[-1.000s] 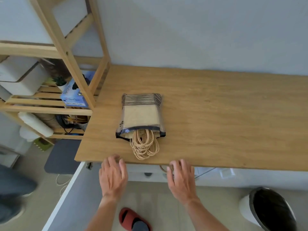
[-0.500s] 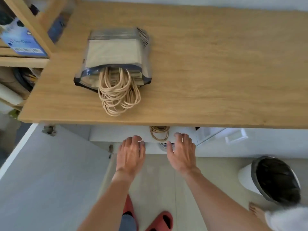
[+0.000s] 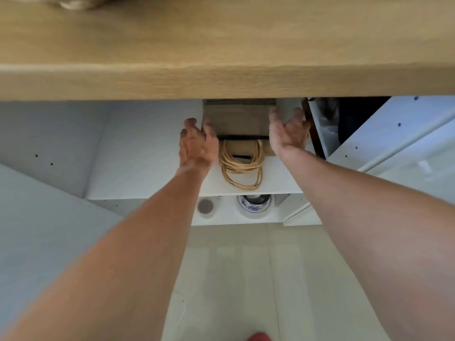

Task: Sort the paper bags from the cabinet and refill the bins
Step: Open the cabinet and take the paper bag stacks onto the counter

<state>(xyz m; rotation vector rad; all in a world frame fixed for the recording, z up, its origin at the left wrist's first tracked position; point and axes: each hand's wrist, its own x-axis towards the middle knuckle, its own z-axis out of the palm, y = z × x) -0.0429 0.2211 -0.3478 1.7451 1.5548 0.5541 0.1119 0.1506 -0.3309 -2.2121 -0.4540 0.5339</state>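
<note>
Brown paper bags half hidden under worktop; left hand, right hand flank stack, grip unclear.

The thick wooden countertop hangs low across the upper frame, roofing the white cabinet shelf and leaving only a shallow slot to reach through. At centre that slot is filled by the bundle of paper bags, its rope handles spilling toward the shelf edge. Bare shelf lies open to the left, while the open cabinet door closes off the right.
</note>
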